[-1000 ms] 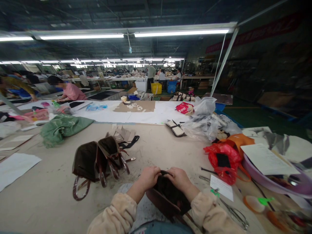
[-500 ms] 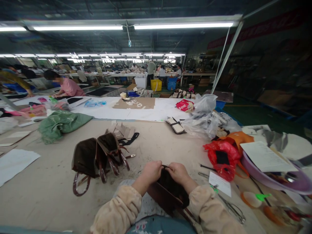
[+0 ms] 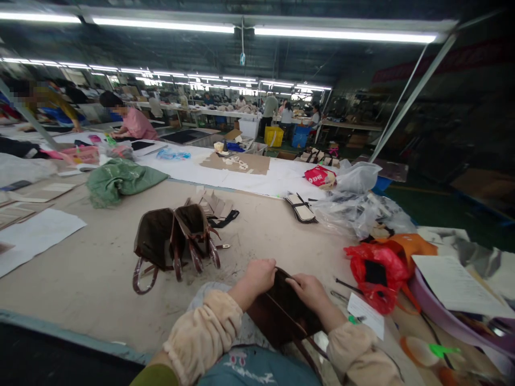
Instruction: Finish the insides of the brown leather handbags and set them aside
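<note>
A dark brown handbag lies tilted at the table's front edge, close to my body, its mouth facing up. My left hand grips the far rim at its left part. A little to the right, my right hand pinches the same rim, thumb and fingers pressed together. Between the two hands a stretch of the bag's dark edge shows. To the left stand two more brown handbags, open at the top, their handles wrapped in clear plastic.
Beyond the bags lie folded beige pieces and a green sack. On the right are a red plastic bag, a purple basin and a white paper slip. A co-worker in pink sits further back.
My view has turned left and tilted. My hands have moved slightly apart along the bag's rim, and more of the edge shows between them.
</note>
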### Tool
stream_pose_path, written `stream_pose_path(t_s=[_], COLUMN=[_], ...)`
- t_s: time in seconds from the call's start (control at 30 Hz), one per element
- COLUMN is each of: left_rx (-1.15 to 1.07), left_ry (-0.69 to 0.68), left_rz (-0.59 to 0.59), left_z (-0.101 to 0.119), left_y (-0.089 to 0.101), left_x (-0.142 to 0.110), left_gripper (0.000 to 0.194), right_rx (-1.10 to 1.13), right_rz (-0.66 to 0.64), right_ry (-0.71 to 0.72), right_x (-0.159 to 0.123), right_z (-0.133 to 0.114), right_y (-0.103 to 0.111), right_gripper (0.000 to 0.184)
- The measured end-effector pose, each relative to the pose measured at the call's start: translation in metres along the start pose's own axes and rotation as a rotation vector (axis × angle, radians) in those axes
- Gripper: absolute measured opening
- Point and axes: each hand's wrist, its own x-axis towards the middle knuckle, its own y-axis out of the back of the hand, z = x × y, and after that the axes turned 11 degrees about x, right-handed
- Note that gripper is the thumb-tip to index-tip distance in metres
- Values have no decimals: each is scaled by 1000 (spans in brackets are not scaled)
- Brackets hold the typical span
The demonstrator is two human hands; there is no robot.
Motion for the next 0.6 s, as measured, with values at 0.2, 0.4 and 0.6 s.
stream_pose_path(t_s=[0.2, 0.4, 0.6], left_rx=[-17, -46, -290], left_ry=[31, -44, -129], left_rz=[21, 40, 179], left_z=[-1, -10, -23], left_y=[-1, -5, -9], left_x=[-3, -7, -24], left_gripper=[30, 27, 27], right_rx=[-188, -55, -161], right_rz=[53, -92, -55], right_ry=[-9, -12, 11], right_x=[1, 1, 21], right_z=[-3, -18, -35], right_y=[-9, 6, -2], right_gripper=[42, 37, 40])
